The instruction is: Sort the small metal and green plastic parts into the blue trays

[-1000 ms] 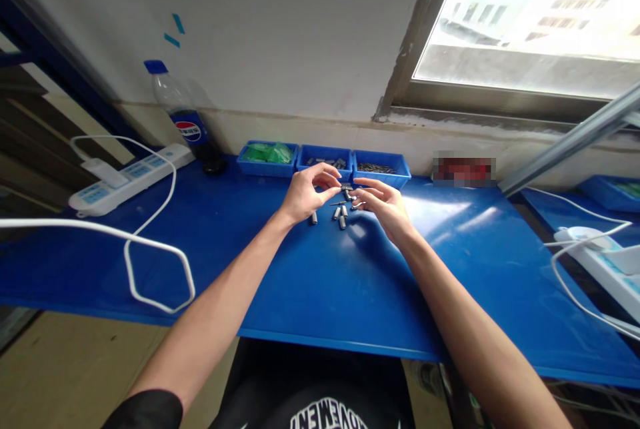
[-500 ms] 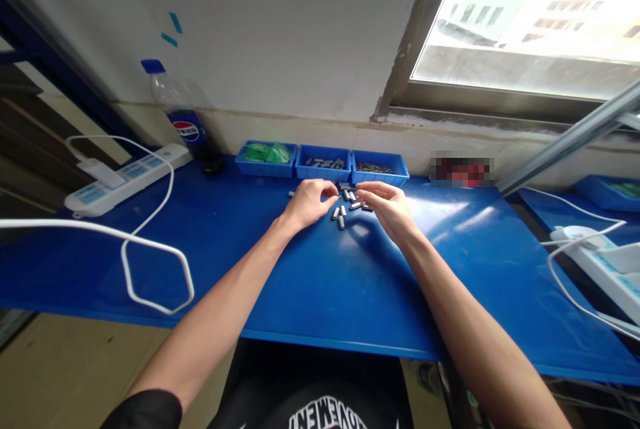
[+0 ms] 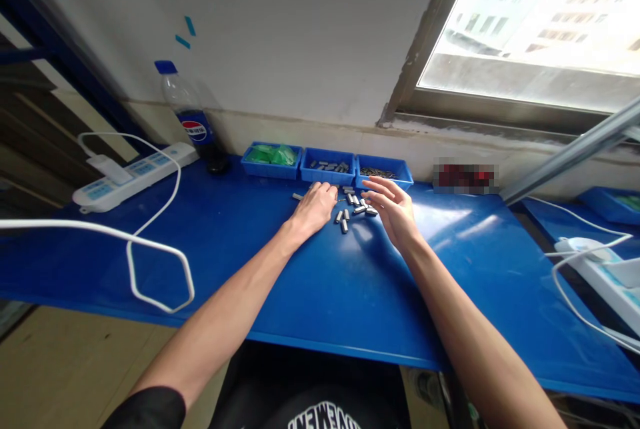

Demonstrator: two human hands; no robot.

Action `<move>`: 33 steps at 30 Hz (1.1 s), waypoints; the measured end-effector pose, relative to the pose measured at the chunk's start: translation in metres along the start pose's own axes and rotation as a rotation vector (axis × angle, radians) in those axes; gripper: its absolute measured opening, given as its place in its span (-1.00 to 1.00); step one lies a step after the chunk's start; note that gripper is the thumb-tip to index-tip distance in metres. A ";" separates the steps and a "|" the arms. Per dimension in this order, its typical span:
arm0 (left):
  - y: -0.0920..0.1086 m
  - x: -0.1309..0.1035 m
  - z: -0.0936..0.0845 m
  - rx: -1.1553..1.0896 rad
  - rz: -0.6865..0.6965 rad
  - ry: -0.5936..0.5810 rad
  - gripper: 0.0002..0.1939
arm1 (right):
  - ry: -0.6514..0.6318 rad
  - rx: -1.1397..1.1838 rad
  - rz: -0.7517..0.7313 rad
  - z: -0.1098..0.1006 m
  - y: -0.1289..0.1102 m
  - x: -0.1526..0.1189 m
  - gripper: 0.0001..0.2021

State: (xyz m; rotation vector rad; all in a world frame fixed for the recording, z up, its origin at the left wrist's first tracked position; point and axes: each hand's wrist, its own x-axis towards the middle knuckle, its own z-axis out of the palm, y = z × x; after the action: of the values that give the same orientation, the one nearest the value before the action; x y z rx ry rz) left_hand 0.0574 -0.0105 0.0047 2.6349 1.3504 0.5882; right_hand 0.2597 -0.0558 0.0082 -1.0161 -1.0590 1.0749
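My left hand (image 3: 316,208) is palm down low over the blue table, its fingers curled together. Its fingertips are hidden, so I cannot see what they hold; a thin, small piece shows beside them. To its right, my right hand (image 3: 391,208) is raised with fingers apart, holding nothing. Between and in front of my hands lie several small grey metal blocks (image 3: 345,225), scattered on the tabletop. One more block (image 3: 297,196) lies left of my left hand. Just behind, a blue bin of similar grey pieces (image 3: 327,176) stands beside a bin of thin metal parts (image 3: 384,182).
A bin of green packets (image 3: 271,171) stands left of the other bins. Further left are a cola bottle (image 3: 196,129) and a white power strip (image 3: 137,172) with a looping cable (image 3: 159,304). A metal bar (image 3: 560,156) slants up at the right.
My left hand has turned palm down and lowered to the table, its fingers curling. My right hand's fingers have spread apart. The whole view has shifted slightly.
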 end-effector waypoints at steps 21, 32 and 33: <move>0.000 -0.002 -0.024 -0.497 0.201 0.181 -0.84 | -0.197 -0.029 0.158 0.006 0.002 -0.004 -0.63; -0.002 -0.009 -0.031 0.145 -0.036 0.013 -0.85 | 0.046 -0.023 -0.011 0.004 -0.004 -0.001 -0.69; -0.003 -0.009 -0.030 0.155 -0.051 -0.004 -0.87 | 0.056 -0.013 -0.023 0.004 -0.005 0.000 -0.65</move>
State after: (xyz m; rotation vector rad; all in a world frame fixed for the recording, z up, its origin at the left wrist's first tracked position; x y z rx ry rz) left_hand 0.0390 -0.0182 0.0288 2.7087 1.5146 0.4897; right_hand 0.2570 -0.0567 0.0135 -1.0362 -1.0312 1.0169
